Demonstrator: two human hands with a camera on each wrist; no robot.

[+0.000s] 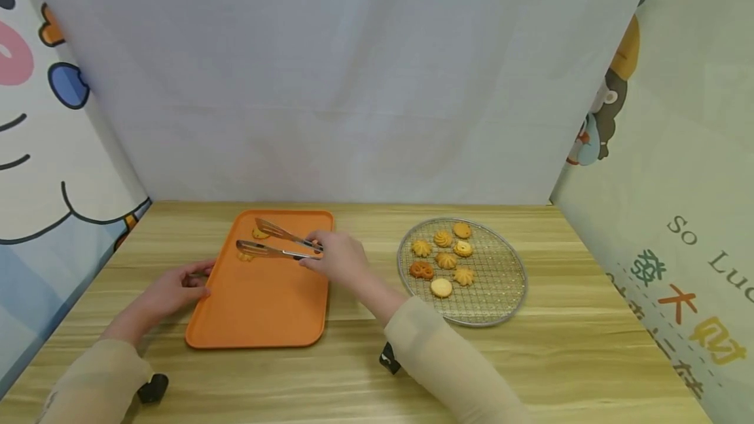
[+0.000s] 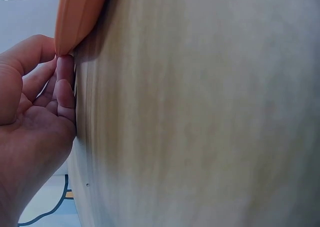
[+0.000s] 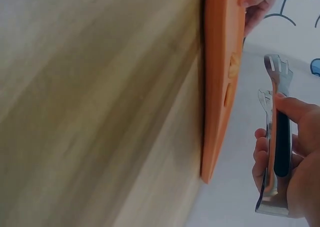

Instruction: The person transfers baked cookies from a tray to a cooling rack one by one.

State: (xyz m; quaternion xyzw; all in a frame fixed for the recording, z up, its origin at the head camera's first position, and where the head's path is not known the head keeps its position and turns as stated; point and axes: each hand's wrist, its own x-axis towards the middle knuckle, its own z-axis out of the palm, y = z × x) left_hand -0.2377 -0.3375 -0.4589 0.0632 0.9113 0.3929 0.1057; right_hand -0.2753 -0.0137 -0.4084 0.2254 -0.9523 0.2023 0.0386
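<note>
R hand [image 1: 336, 259] gripping tongs [image 1: 273, 241] over tray [image 1: 259, 306], wrist cam shows maybe two cookies [image 3: 233, 67]

Seven cookies on round wire rack [image 1: 501, 293], one rack only. Two more cookies on orange tray [image 1: 265, 306], one tray. One pair of metal tongs [image 1: 277, 242] over tray. Two hands in play: left hand [image 1: 177, 290], right hand [image 1: 338, 259].

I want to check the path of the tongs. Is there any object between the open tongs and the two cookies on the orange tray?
Nothing visible stands between them. The right hand holds the tongs open just above the two cookies at the far end of the orange tray. The left hand only touches the tray's left edge, away from them.
</note>
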